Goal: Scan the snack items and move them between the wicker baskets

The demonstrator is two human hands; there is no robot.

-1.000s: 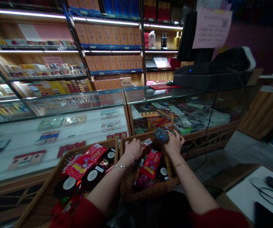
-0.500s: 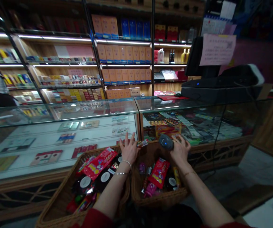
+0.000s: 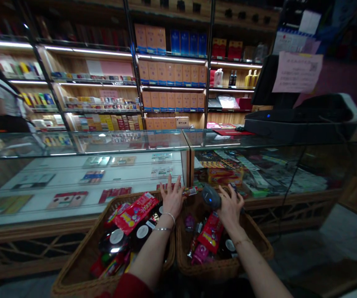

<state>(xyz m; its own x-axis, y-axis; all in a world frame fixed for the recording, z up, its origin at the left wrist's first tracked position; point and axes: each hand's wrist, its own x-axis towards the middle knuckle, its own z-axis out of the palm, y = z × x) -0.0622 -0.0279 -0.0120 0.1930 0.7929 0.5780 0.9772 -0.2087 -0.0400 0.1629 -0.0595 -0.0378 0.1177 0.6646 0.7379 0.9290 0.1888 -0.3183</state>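
Observation:
My right hand [image 3: 230, 207] grips a dark handheld barcode scanner [image 3: 211, 197] with a small blue light, held over the far rim of the right wicker basket [image 3: 259, 244]. My left hand [image 3: 172, 198] holds a small red-capped tube [image 3: 190, 191] between thumb and finger, its other fingers spread upward, right beside the scanner's head. Both wrists wear thin bracelets. The right basket holds red snack packets [image 3: 211, 231] and small pink items. The left wicker basket [image 3: 73, 265] holds red packets [image 3: 135, 212] and round black tubs with white lids [image 3: 116, 236].
A glass display counter [image 3: 110, 142] with flat packs inside runs across in front of the baskets. A black till with screen [image 3: 290, 120] sits on the counter at right, cable hanging down. Shelves of boxed goods [image 3: 172, 82] line the back wall. Another person [image 3: 1, 103] stands far left.
The view has tilted up and back, showing more shelves and a person at left. My left hand rose from the basket and spread its fingers, the tube staying next to the scanner.

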